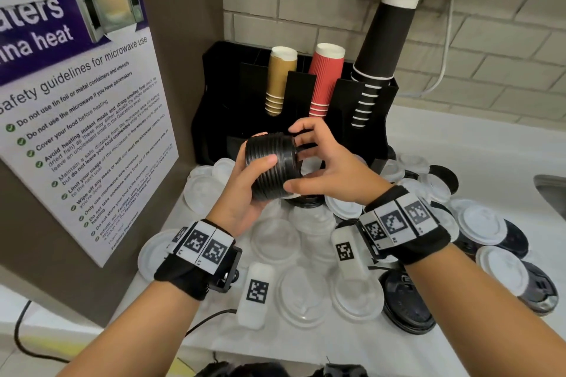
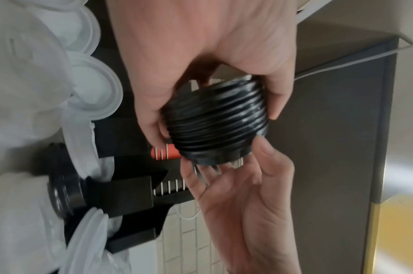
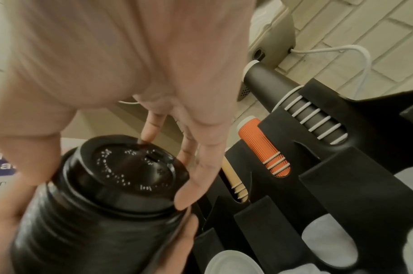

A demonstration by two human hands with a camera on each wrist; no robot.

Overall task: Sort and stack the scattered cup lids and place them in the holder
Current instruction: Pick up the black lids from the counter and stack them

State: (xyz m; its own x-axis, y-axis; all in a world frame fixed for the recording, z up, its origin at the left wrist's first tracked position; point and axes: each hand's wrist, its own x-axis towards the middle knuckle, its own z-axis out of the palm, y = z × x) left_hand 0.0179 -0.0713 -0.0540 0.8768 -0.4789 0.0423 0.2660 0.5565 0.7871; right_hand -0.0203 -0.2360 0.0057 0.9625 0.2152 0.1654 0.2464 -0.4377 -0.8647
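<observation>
A: Item one, main object?
B: Stack of black cup lids (image 1: 273, 166), nested, lying on its side in the air between both hands, just in front of the black cup-and-lid holder (image 1: 214, 107).

A: Left hand?
B: Left hand (image 1: 245, 190) grasps the stack from below and behind, thumb (image 1: 262, 161) curled over the ribbed side, fingers wrapped round the far side. The left wrist view confirms the grip on the stack (image 2: 216, 122).

A: Right hand?
B: Right hand (image 1: 329, 171) is at the stack's top end. Thumb (image 1: 295, 185) presses the lower rim; fingers (image 3: 151, 128) are fairly straight, tips touching the top lid's face (image 3: 132, 170). Spread and touching, not wrapped.

A: Beyond the hands?
B: The holder carries three sleeves of paper cups: gold (image 1: 280, 82), red (image 1: 324, 79), and a tall black one (image 1: 382, 52) leaning right.

A: Below the hands?
B: Scattered lids on the white counter (image 1: 459, 144): translucent white lids (image 1: 306, 297) under and between the wrists, more white ones (image 1: 481, 223) to the right of the right wrist, black lids (image 1: 407, 303) near the right forearm.

A: Left of the left hand?
B: Microwave safety poster (image 1: 79, 101) on a brown panel.
</observation>
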